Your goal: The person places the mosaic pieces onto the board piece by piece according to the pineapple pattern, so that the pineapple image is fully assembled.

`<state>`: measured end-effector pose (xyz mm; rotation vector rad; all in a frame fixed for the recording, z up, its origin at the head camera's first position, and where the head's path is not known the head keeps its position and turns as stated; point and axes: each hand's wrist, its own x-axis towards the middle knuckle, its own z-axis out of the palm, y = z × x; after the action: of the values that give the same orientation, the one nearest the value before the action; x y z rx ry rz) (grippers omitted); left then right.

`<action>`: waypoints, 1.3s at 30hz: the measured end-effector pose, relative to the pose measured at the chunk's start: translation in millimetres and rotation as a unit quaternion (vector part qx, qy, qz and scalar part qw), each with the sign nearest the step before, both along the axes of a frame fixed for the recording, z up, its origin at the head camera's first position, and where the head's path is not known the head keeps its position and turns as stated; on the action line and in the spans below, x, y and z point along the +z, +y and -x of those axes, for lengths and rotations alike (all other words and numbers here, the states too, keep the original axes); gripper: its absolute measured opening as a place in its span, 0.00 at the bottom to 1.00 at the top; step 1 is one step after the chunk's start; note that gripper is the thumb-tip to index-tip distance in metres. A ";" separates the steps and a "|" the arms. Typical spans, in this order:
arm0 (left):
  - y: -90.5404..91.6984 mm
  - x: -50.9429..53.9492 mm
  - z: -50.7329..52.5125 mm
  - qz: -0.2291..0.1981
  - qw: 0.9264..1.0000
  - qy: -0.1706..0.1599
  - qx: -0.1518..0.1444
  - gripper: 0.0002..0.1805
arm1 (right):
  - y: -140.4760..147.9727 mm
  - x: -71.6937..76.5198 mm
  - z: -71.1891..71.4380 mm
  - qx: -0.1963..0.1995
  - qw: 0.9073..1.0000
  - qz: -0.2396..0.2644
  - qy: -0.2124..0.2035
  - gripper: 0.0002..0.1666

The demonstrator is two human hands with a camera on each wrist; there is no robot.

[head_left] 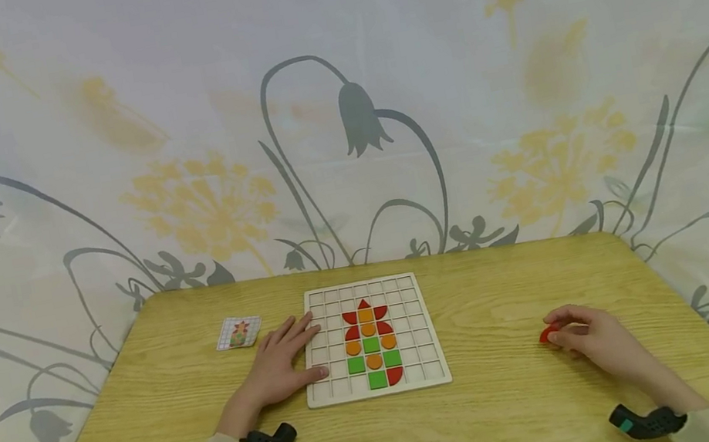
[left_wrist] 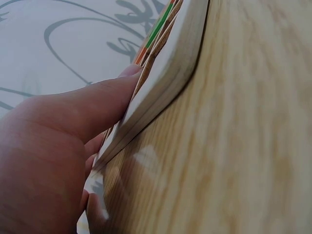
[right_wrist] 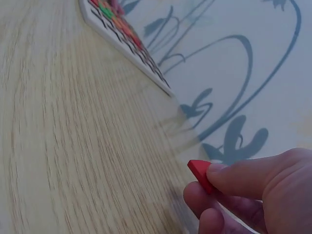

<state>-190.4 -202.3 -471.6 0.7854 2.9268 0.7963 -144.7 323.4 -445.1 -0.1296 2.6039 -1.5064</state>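
Note:
A white grid board (head_left: 419, 335) lies on the table, with red, orange and green pieces set in its cells as a figure. At the bottom of the figure a green square (head_left: 377, 380) adjoins a red quarter-round piece (head_left: 394, 376). My left hand (head_left: 275, 367) rests on the board's left edge, fingers spread and thumb (left_wrist: 105, 100) over the rim. To the right of the board, my right hand (head_left: 588, 338) pinches a small red piece (right_wrist: 200, 174) between thumb and fingers, above the table. Part of that piece is hidden by the fingers.
A small pattern card (head_left: 239, 332) with a gridded coloured figure lies left of the board, by my left fingertips. The wooden table (head_left: 500, 416) ends at the back against a flower-printed curtain (head_left: 198, 83). Each wrist carries a black band device.

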 end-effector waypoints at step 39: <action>-0.7 -2.3 1.2 0.007 1.000 -0.002 0.000 0.42 | -212.1 -6.9 33.0 0.231 0.967 0.023 0.109 0.09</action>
<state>-191.6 -203.1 -473.9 0.7833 2.9259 0.7754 -177.7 111.3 -452.0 -0.8855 2.4466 -1.4401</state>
